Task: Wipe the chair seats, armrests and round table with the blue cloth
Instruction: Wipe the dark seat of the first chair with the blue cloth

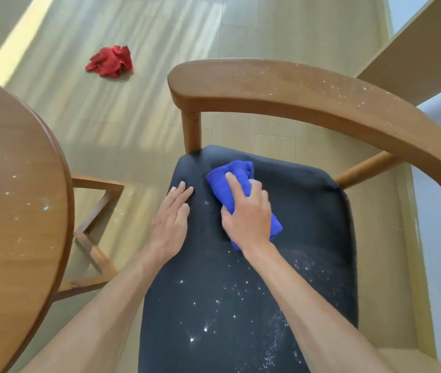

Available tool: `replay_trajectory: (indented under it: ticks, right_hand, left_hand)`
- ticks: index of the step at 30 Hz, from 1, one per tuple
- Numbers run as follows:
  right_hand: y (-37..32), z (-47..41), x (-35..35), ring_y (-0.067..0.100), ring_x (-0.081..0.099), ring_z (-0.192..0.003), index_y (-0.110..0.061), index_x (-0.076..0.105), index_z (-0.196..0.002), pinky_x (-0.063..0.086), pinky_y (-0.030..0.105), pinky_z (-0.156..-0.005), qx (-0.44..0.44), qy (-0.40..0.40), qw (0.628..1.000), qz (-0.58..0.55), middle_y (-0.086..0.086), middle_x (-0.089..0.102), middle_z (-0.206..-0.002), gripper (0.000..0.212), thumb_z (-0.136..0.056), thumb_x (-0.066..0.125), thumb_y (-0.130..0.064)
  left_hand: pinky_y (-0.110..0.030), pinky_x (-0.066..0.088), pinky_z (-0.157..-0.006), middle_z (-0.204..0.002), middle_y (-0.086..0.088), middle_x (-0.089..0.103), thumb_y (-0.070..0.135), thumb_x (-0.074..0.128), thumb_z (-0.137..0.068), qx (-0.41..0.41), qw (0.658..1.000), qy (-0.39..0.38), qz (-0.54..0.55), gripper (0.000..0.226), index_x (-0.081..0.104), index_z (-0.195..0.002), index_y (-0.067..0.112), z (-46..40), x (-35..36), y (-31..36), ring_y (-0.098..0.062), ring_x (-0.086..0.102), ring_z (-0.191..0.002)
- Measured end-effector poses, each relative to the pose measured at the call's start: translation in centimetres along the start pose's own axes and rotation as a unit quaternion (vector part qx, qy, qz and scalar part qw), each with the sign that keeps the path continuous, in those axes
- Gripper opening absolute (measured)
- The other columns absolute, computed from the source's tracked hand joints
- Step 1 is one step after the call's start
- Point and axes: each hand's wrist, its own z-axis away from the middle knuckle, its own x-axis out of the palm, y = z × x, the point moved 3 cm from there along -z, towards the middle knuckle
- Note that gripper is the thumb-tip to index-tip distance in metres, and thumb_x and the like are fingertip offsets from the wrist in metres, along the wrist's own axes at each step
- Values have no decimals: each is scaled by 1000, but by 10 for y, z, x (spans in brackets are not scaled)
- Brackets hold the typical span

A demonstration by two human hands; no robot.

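The right hand is pressing the folded blue cloth onto the far part of the dark chair seat, its grip curled over the cloth, whose long axis is running far-left to near-right. The left hand is lying flat just beside it, holding nothing. White specks are lying nearer, toward the wrist; the armrest and round desk are also looking speckled. No containers are showing.

Under the right hand a bright blue terry cloth is showing against the black upholstered chair seat, white-flecked nearer than both hands. Beyond them, the speckled tan wooden armrest; far beyond the left hand, a crumpled red rag.
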Motion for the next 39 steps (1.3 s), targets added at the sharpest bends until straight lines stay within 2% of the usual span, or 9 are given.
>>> replay_trajectory:
  ticks: [6,10,15,20,24,28,31,34,39]
  right_hand:
    - [-9,158,10,22,35,-63,-31,56,-119,37,31,-55,-337,-168,926,-23,8,58,-98,57,-65,48,-15]
    - [7,130,0,21,34,-62,-34,58,-112,34,32,-55,-463,-165,870,11,4,57,-91,52,-74,43,-3]
    - [26,-14,-25,30,52,-65,-27,70,-113,46,37,-58,-316,-25,948,36,15,64,-99,56,-62,67,-5]
    - [38,-31,-22,36,52,-81,-23,62,-127,47,47,-75,-132,-45,990,13,18,56,-116,57,-72,64,-5]
    - [33,99,-13,30,49,-65,-24,62,-115,47,36,-61,-244,-116,961,-52,15,60,-100,58,-61,65,-6]
    - [63,227,-13,16,33,-50,-28,51,-89,29,26,-57,-385,-215,896,50,-6,47,-68,22,-73,66,-25]
    - [82,202,-27,19,28,-59,-33,55,-92,29,26,-59,-454,-219,860,73,-5,45,-75,30,-80,46,-7]
    - [97,110,-49,25,44,-66,-36,61,-111,40,31,-61,-397,-202,894,55,5,58,-96,51,-71,54,-4]
    - [129,-5,-72,37,56,-79,-25,68,-120,44,43,-68,-199,-117,969,93,19,61,-109,55,-68,74,-8]
  left_hand:
    - [-12,7,-108,-155,17,27,20,22,-105,-32,998,-18,50,45,41,-145,24,-3,-11,6,3,15,-143]
    - [-9,4,-107,-156,19,23,19,23,-105,-17,1000,-12,16,44,37,-147,25,0,-9,8,6,11,-143]
    - [-10,4,-106,-156,25,14,21,26,-104,13,999,-26,-36,46,31,-149,29,-2,-7,-1,12,4,-140]
    - [-11,1,-107,-156,28,2,23,28,-102,36,993,-25,-110,51,19,-152,31,0,2,-6,18,-7,-134]
    - [-14,-3,-112,-161,15,-3,20,31,-102,51,984,-18,-167,56,11,-154,21,3,5,-3,1,-7,-145]
    - [-38,4,-121,-161,-8,-12,28,32,-100,65,945,-24,-319,66,-1,-153,7,10,14,6,-22,-11,-148]
    - [-49,17,-119,-160,-17,11,24,46,-95,158,919,20,-361,64,22,-151,4,13,18,23,-34,9,-148]
    - [-52,25,-115,-156,-18,24,29,34,-93,206,900,22,-383,59,35,-147,5,9,32,34,-36,23,-144]
    - [-52,11,-119,-160,-15,8,40,16,-94,185,882,-8,-433,66,18,-152,10,7,60,18,-32,6,-148]
